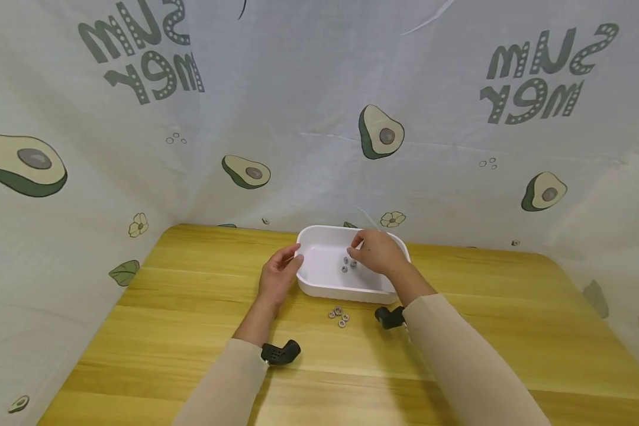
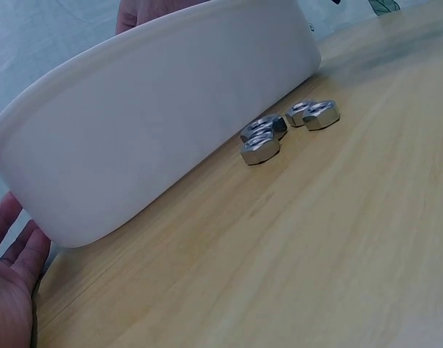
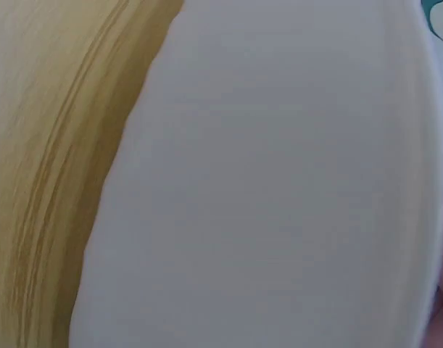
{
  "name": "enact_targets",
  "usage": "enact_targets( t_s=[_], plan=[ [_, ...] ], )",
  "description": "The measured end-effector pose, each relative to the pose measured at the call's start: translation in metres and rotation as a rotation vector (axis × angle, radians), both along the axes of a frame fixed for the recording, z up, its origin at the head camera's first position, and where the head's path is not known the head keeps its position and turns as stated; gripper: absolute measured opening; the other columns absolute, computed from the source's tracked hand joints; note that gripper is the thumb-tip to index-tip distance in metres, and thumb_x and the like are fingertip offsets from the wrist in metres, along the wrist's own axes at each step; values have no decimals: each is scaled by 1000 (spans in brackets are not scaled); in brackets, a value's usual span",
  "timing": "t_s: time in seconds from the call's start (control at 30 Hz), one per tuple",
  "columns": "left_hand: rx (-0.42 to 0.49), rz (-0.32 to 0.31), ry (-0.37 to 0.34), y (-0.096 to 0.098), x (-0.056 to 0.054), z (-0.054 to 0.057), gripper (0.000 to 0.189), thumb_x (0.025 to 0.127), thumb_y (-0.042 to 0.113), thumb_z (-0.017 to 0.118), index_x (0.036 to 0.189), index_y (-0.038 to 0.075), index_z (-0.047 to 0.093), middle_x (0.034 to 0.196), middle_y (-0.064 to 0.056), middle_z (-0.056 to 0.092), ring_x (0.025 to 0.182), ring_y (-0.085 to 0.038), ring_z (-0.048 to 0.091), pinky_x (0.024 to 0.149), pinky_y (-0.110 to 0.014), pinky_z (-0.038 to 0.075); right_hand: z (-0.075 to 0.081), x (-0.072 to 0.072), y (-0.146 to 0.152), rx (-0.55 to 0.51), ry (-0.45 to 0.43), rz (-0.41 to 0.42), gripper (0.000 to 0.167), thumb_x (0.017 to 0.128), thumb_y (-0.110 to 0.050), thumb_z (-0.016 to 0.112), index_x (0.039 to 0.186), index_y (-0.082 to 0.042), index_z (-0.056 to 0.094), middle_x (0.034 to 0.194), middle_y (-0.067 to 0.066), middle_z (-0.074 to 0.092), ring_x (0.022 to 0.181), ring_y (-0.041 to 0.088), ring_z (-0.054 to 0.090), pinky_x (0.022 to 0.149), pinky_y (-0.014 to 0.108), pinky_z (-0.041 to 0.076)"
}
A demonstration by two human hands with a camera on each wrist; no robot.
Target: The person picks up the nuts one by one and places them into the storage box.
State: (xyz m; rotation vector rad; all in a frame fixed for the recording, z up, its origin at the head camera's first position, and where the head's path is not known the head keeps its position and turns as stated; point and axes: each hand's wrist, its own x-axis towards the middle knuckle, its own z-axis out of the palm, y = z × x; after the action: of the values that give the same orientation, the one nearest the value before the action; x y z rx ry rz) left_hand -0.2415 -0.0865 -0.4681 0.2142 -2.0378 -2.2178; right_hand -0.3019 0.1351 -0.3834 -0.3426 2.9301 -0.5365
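A white plastic box [image 1: 346, 292] with rounded corners stands on the wooden table. My left hand [image 1: 278, 275] is at the box's left end, its fingers and thumb extended against the outer wall. In the left wrist view, that hand's fingers [image 2: 31, 254] lie beside the box corner. Over the right part of the box reaches my right hand [image 1: 378, 253], fingers bent down inside the rim; whether its fingertips hold anything is not visible. Several metal nuts [image 1: 344, 269] lie on the box floor below it. In the right wrist view, the box wall [image 3: 265, 181] hides most of that hand.
Several more hex nuts [image 1: 342, 323] sit grouped on the table [image 1: 191, 331] just in front of the box. A pale curtain [image 1: 309, 106] with printed avocados hangs behind and at the sides. A black wrist device [image 1: 281, 353] is on each forearm.
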Motion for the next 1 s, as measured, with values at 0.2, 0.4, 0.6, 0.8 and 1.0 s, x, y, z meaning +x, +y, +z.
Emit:
enact_targets(
  t_s=[0.2,0.4,0.6,0.8,1.0],
  plan=[
    [-6,-1,17,1,1,1,37,98,28,68,132,15,68,143,-11,60,132,-29,57,109,-41,50,9,8,-1,-48,21,14,26,99,-33,64,113,-11,70,96,7,72,81,21,63,70,33,51],
    [-16,8,30,1,0,-2,36,97,29,69,131,16,69,142,-12,61,130,-29,58,106,-37,52,16,20,-4,-79,46,19,24,98,-32,64,112,-13,71,93,6,70,79,21,62,67,31,51],
    [11,-4,9,0,1,0,37,98,25,68,134,14,67,144,-10,60,133,-29,56,112,-43,48,21,36,-5,-113,53,18,22,98,-31,66,111,-14,71,87,4,68,74,20,59,62,29,49],
    [21,-6,5,0,-1,0,37,98,25,69,133,15,67,144,-9,60,133,-28,56,113,-44,47,23,54,-2,-155,77,41,19,98,-29,68,108,-14,73,81,2,66,70,18,56,61,29,47],
    [23,-5,12,0,-1,0,37,97,24,68,133,14,67,142,-9,60,132,-28,56,112,-43,47,24,79,-1,-222,85,62,17,98,-28,68,107,-15,72,77,1,64,67,17,54,60,29,46]
  ],
)
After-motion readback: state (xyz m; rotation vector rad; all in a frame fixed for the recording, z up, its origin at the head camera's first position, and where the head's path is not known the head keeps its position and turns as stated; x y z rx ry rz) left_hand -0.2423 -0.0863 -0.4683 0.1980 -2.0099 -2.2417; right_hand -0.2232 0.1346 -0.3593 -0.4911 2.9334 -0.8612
